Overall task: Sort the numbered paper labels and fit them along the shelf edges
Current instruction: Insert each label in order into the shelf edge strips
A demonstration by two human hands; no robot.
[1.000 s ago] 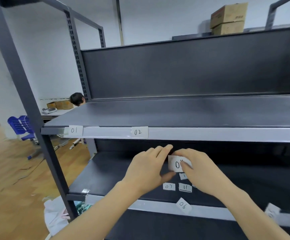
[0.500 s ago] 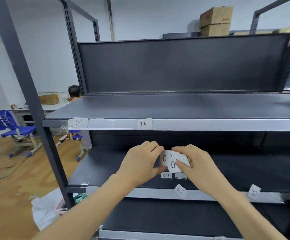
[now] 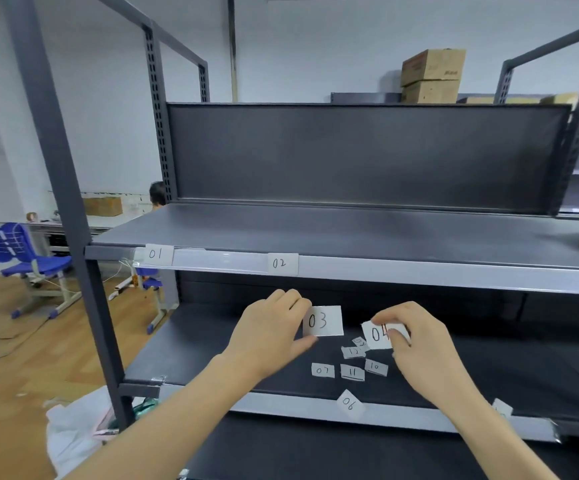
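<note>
- Holding one label each, both hands hover over the lower shelf point(image 3: 211, 348): the left hand point(image 3: 267, 337) pinches the 03 label point(image 3: 322, 321) by its left edge, number facing the wearer so it can be read.
- At 3 o'clock from it, the right hand point(image 3: 419, 344) grips a small stack with the 04 label point(image 3: 378, 336) on top; its fingers point(image 3: 390, 318) curl over the stack's upper edge, apparently to keep the next numbers ready.
- Just below the hands, loose labels lie flat on the lower shelf as an unsorted pile: 07 point(image 3: 323, 370), 11 point(image 3: 352, 372), 10 point(image 3: 376, 367) and 12 point(image 3: 353, 351), near one another.
- At 6 o'clock from that pile, the 06 label point(image 3: 349, 405) sits tilted on the lower shelf's front strip, not fitted squarely.
- Farther up, at 12 o'clock, the upper shelf edge point(image 3: 419, 271) already carries the 01 label point(image 3: 155, 254) and the 02 label point(image 3: 281, 263) in order from the left.
- My judgement: 03 belongs next on that strip, at 3 o'clock from 02, which explains why it has been separated out.
</note>
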